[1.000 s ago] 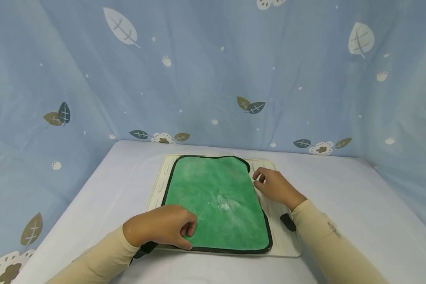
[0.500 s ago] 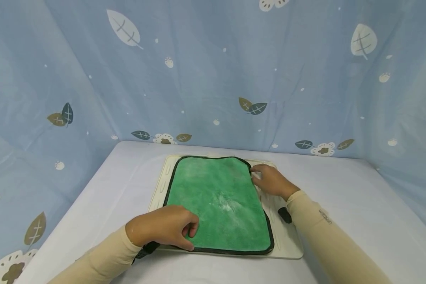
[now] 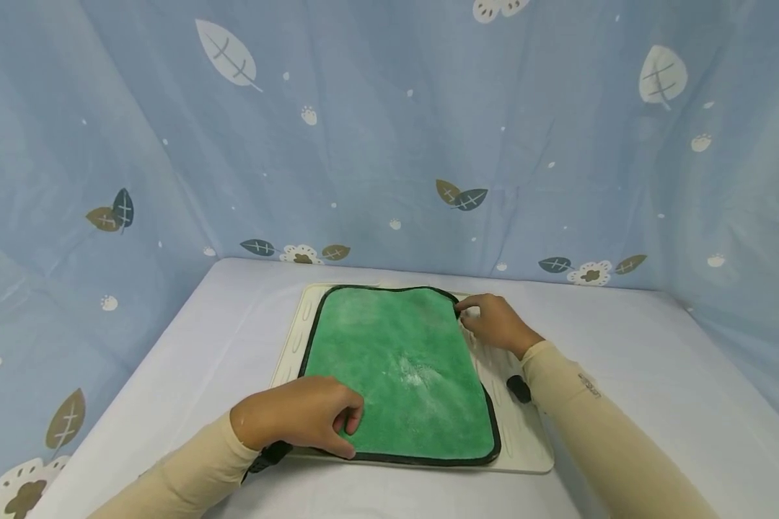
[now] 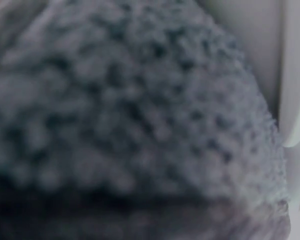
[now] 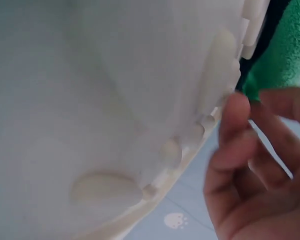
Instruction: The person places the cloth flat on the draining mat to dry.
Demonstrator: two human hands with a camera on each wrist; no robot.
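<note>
A green towel (image 3: 389,360) with a black border and a whitish patch lies spread over a cream, ridged board (image 3: 526,447). My left hand (image 3: 301,412) rests on the towel's near left corner, its fingers loosely bent and the thumb at the black border. Grey fuzzy fabric (image 4: 140,110), blurred and very close, fills most of the left wrist view and hides that hand. At the far right part of the towel, my right hand (image 3: 496,324) pinches the edge between thumb and finger. The right wrist view shows these fingers against the green fabric (image 5: 285,55).
A white cloth (image 3: 623,375) covers the table under the board. Blue curtains (image 3: 376,130) with leaf prints stand behind and at both sides. A black wrist device (image 3: 519,389) sits under the right wrist, close above the board.
My right hand has moved slightly away from me and left, from beside the towel to its black border. The left hand keeps its place on the towel.
</note>
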